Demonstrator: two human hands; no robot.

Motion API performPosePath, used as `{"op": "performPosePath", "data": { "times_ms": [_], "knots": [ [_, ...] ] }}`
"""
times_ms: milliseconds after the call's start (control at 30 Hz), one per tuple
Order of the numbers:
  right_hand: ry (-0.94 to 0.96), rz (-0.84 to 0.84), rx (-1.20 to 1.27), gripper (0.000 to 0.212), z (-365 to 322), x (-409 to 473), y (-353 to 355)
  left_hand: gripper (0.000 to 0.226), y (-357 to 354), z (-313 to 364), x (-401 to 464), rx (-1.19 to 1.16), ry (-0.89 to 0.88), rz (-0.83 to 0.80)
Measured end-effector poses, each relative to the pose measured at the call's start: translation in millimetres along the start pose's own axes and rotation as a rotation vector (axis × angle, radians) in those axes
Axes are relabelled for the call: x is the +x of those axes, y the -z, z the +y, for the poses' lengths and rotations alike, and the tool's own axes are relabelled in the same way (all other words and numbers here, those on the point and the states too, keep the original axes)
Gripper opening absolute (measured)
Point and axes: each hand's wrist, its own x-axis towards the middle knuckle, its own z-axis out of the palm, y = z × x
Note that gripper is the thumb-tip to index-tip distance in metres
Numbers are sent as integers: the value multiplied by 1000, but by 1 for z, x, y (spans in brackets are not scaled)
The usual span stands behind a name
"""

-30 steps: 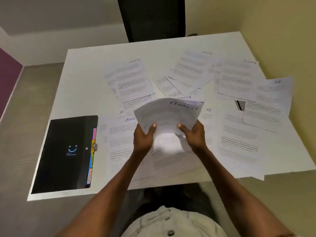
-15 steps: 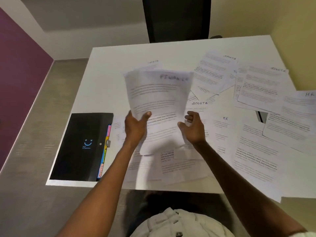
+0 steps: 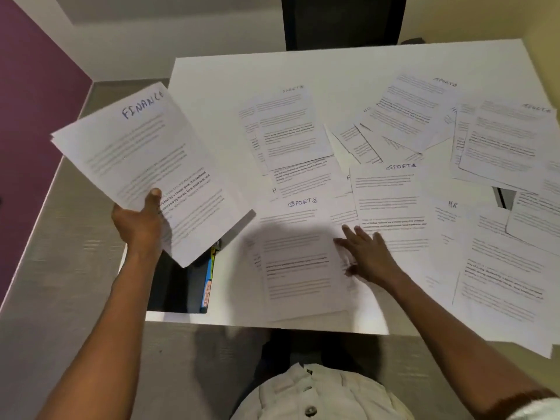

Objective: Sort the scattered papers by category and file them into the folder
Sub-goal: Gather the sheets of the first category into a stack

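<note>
My left hand (image 3: 138,224) grips a stack of sheets headed FINANCE (image 3: 142,165) by its lower edge, raised above the table's left side. Beneath that stack lies the black folder (image 3: 178,286) with coloured tabs on its right edge, mostly hidden. My right hand (image 3: 365,254) reaches over the papers with fingers spread flat, touching a sheet headed SPORTS (image 3: 303,259) near the front edge. More sheets marked SPORTS (image 3: 391,201) and HR (image 3: 448,219) lie scattered over the white table (image 3: 218,86).
A dark chair back (image 3: 342,22) stands beyond the far edge. A purple wall (image 3: 30,101) is at the left and a yellow wall (image 3: 485,16) at the right. Some sheets overhang the table's front right edge. A dark object (image 3: 504,197) peeks between papers at right.
My left hand has carried the FINANCE stack left, over the folder. My right hand has let go of it and dropped to the papers on the table.
</note>
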Motion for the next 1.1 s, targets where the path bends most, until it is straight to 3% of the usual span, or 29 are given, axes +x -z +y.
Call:
{"op": "performPosePath", "data": {
  "times_ms": [67,100,167,267,333,500,600,700,800,867,933,1033,1100],
  "knots": [
    [-32,145,64,34,-2,4,7,46,-2,-4,3,-11,20,-39],
    [-47,223,103,25,-9,8,11,46,-5,-6,3,-18,33,-62],
    [-50,261,128,33,-35,21,17,48,-11,-9,0,-16,65,-100],
    [27,10,94,61,-83,34,11,54,-15,-11,1,-3,92,-170],
    [103,-67,41,70,-112,34,5,53,-15,-8,6,18,95,-182],
    [181,-21,160,61,-149,36,3,53,-11,2,18,-6,97,-176],
    [-1,163,274,53,-141,42,8,46,-7,4,22,-17,89,-174],
    [-327,383,242,33,-111,43,10,42,-3,0,26,-19,90,-177],
    [-540,261,239,49,-86,38,4,46,-2,-1,24,-10,86,-167],
    [-464,173,197,65,-84,37,-4,48,-8,-2,21,-19,93,-167],
    [-362,175,174,55,-89,38,-4,52,-15,-2,16,-26,96,-171],
    [-298,270,169,18,-83,32,0,53,-30,1,8,-24,93,-223],
    [-288,272,193,12,-68,27,-5,44,-41,0,2,-1,89,-234]
  ]
}}
